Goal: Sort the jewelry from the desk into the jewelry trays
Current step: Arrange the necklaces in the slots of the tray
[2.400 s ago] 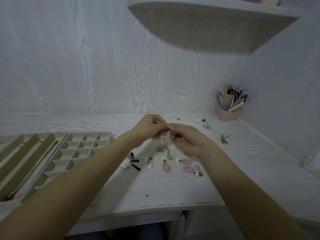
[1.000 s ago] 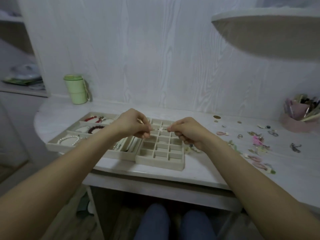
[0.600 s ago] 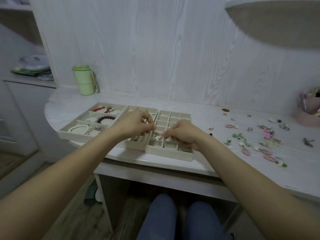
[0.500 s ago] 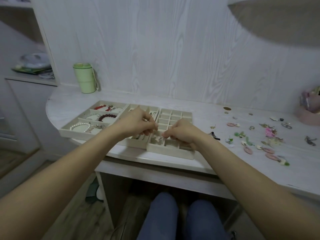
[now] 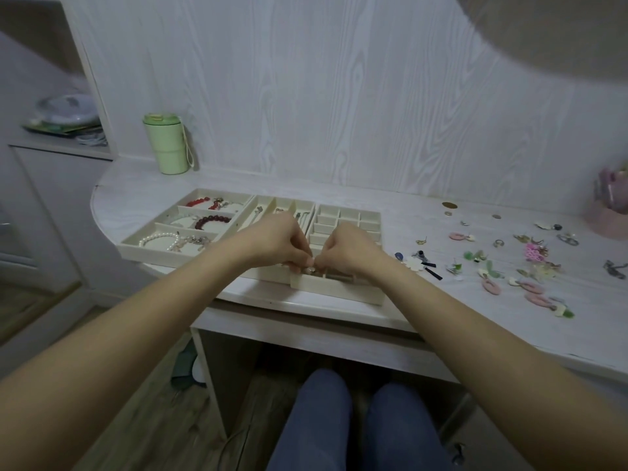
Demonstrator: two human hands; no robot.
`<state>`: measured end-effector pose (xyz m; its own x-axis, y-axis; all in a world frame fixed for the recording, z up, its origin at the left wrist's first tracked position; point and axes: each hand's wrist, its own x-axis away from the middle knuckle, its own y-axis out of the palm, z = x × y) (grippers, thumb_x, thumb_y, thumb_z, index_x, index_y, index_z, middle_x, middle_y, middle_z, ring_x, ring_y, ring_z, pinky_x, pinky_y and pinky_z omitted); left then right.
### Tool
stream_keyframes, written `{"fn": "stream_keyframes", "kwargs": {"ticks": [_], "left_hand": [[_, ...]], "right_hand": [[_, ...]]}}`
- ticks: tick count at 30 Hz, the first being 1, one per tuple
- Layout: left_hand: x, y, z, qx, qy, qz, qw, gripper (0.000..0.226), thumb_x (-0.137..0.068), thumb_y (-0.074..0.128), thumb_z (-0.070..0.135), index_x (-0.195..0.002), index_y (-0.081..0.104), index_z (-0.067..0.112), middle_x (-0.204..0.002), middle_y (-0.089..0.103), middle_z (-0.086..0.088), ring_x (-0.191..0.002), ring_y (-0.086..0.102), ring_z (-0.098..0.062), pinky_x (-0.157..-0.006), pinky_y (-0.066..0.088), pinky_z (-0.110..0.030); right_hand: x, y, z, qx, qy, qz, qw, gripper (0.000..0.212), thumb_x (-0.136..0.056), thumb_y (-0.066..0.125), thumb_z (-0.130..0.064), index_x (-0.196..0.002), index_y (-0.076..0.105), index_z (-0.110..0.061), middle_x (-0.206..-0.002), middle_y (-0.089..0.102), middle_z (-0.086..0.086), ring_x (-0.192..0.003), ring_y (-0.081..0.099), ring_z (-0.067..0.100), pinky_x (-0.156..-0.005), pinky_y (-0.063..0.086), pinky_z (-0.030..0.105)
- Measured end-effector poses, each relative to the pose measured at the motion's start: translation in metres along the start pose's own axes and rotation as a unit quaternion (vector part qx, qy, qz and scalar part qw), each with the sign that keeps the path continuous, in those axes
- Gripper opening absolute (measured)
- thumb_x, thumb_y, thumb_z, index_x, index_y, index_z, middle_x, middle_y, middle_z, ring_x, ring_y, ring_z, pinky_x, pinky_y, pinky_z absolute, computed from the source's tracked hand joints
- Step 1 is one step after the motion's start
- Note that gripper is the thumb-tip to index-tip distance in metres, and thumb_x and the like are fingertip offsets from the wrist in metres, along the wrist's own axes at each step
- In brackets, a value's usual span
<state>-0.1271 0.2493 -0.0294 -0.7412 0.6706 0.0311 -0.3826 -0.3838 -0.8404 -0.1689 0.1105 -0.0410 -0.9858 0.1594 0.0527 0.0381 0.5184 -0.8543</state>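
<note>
Both hands pinch jewelry over tray.

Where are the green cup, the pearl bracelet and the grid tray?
green cup (image 5: 166, 147): head view, middle of its body.
pearl bracelet (image 5: 157, 237): head view, the bead strand.
grid tray (image 5: 336, 291): head view, its near outer wall.

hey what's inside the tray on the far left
The leftmost tray holds bracelets: a red bead bracelet, a dark red one and a pearl one. The left hand hides its near right corner.
</note>
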Motion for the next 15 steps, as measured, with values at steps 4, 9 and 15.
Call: {"fn": "stream_keyframes", "kwargs": {"ticks": [4,9,15], "left_hand": [[-0.003,0.003,-0.003,-0.008,-0.002,-0.002,1.000,0.008,-0.078,0.073,0.008,-0.085,0.076,0.011,-0.079,0.073,-0.004,-0.052,0.058,0.005,-0.052,0.041,-0.003],[-0.006,0.004,-0.004,-0.034,0.009,-0.002,0.999,0.007,-0.077,0.075,0.013,-0.080,0.075,0.018,-0.086,0.073,0.002,-0.065,0.058,0.002,-0.060,0.044,-0.005],[-0.004,0.001,-0.006,-0.103,0.003,-0.051,0.993,0.020,-0.085,0.065,0.031,-0.099,0.076,0.021,-0.099,0.072,0.004,-0.095,0.063,-0.014,-0.090,0.050,-0.038]], "right_hand": [[-0.002,0.000,0.005,0.012,-0.025,0.014,1.000,0.017,-0.076,0.073,-0.019,-0.076,0.074,-0.003,-0.083,0.072,0.010,-0.081,0.066,0.022,-0.071,0.054,0.037],[-0.003,0.002,0.010,0.001,-0.040,0.009,0.999,0.011,-0.078,0.072,-0.015,-0.067,0.069,-0.014,-0.071,0.066,-0.001,-0.064,0.054,0.007,-0.057,0.044,0.022],[-0.001,0.003,0.017,-0.029,-0.068,0.011,0.997,0.011,-0.081,0.070,-0.013,-0.070,0.071,-0.015,-0.061,0.058,-0.012,-0.058,0.050,0.001,-0.048,0.034,0.015]]}}
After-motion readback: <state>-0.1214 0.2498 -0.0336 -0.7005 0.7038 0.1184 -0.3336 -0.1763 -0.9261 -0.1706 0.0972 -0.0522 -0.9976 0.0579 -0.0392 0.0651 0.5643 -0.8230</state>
